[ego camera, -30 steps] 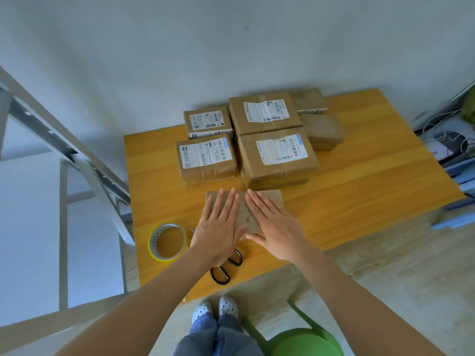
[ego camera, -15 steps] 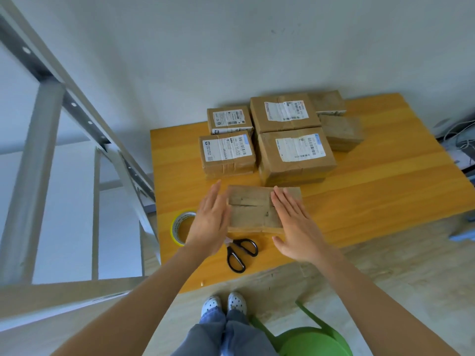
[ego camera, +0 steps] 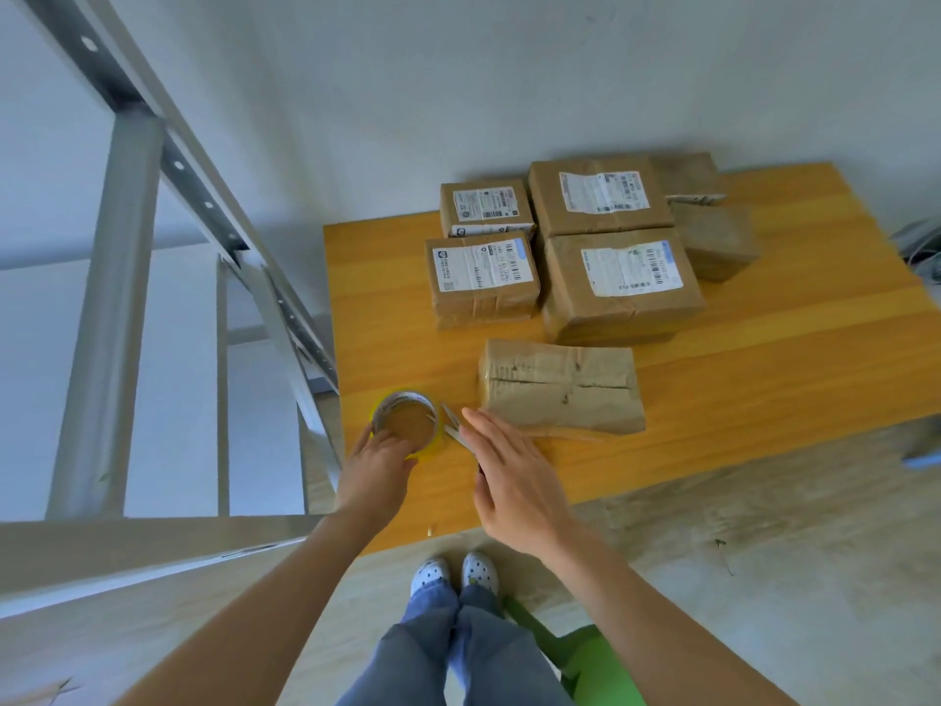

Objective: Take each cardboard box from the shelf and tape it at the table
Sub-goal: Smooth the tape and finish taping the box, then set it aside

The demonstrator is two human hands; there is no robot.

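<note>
Wooden surface by a pale wall bears boxes; left hand clasps tape, right hand fingers straight over scissors.

Four cardboard boxes behind the plain front box carry white shipping labels with barcodes. The print is too small and blurred to read.

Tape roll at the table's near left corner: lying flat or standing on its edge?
Lying flat: the tape roll shows its round opening facing up, the table visible through it; the left hand grips its near rim.
</note>
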